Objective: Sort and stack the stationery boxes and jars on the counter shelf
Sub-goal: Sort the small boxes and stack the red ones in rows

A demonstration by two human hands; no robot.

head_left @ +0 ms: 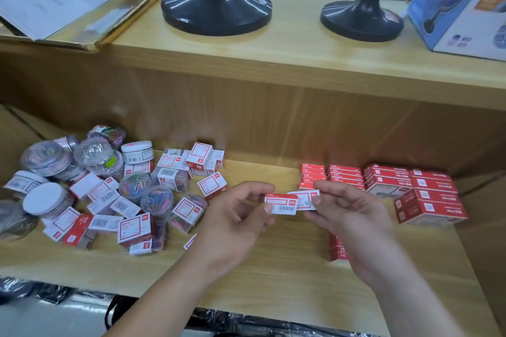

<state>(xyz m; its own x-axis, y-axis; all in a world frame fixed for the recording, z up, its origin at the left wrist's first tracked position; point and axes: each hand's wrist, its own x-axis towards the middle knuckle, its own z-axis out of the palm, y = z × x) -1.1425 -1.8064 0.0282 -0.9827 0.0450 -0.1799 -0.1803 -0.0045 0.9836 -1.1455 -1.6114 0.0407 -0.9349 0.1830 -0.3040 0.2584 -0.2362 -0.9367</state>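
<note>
A: Room to move on the shelf (pixel 273 276)?

B: Bare wood down the middle, from the back panel (pixel 273 123) to the front edge. Hemmed in at left by a loose heap (pixel 109 200) of small boxes and clear jars. Hemmed in at right by red boxes (pixel 332 175) in neat rows against the back, with bigger red cartons (pixel 427 197) stacked beside them near the right end. Overhung by the upper counter (pixel 301 63), bearing two black round bases (pixel 216 11) and a blue carton (pixel 462 8).

A: And the hands?

B: Hovering above that bare strip, close together. Pinched between thumb and fingertips of the left hand (pixel 235 216): a white-and-red box (pixel 280 204), barcode side up. Gripped the same way in the right hand (pixel 353 216): a second small box (pixel 305 197), overlapping the first at its right end. Both held off the wood, just in front of the red rows. Under the right wrist, more red boxes (pixel 338 250) on the shelf, partly hidden.

A: Anything legible?

B: Barcode plain on the left-hand box. A red-framed label panel and a small red logo patch on the other. Printed text too blurred to read. Same red frames on the heap's boxes and pale lettering on the red rows, likewise unreadable.
</note>
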